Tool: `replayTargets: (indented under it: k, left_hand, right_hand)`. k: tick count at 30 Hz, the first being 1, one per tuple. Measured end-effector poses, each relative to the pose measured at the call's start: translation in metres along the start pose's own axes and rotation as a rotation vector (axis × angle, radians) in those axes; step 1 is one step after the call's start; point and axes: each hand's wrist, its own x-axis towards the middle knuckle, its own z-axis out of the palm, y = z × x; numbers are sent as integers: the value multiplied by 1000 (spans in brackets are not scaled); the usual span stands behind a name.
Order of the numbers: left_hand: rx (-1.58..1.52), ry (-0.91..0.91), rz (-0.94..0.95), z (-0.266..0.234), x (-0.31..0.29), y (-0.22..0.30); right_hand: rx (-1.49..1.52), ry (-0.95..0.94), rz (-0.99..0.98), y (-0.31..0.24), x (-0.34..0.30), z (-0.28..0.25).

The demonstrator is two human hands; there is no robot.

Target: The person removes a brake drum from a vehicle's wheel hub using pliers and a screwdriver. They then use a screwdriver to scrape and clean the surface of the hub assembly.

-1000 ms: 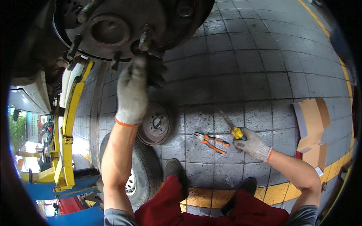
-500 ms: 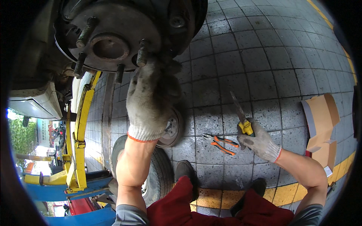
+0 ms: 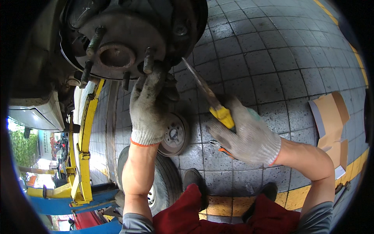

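Note:
At the top is a dark wheel hub with several threaded studs around a round centre hole, set before the brake assembly. My left hand, in a grey-white knit glove, reaches up to the hub's lower right edge. Its fingers are curled there; what they grip is hidden. A yellow-handled screwdriver with a long, worn blade is gripped in my gloved right hand. The blade points up and left, its tip close to the brake assembly's lower right side. Orange-handled pliers lie on the floor, mostly covered by my right hand.
Below my left hand, a brake drum rests on the tiled floor beside a wheel with a tyre. An opened cardboard box lies at the right. A yellow and blue lift stands at the left under the raised vehicle.
My right hand has lifted the screwdriver up and left toward the brake assembly, now covering much of the pliers. My left hand stays at the hub's edge.

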Motion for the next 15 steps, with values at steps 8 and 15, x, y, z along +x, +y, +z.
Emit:
replayTargets:
  k: [8, 15]
  left_hand:
    - [87, -1, 93, 10, -3, -1]
    - [176, 74, 99, 15, -3, 1]
  right_hand:
    - [105, 188, 3, -12, 33, 19]
    - [-481, 84, -386, -14, 37, 26]
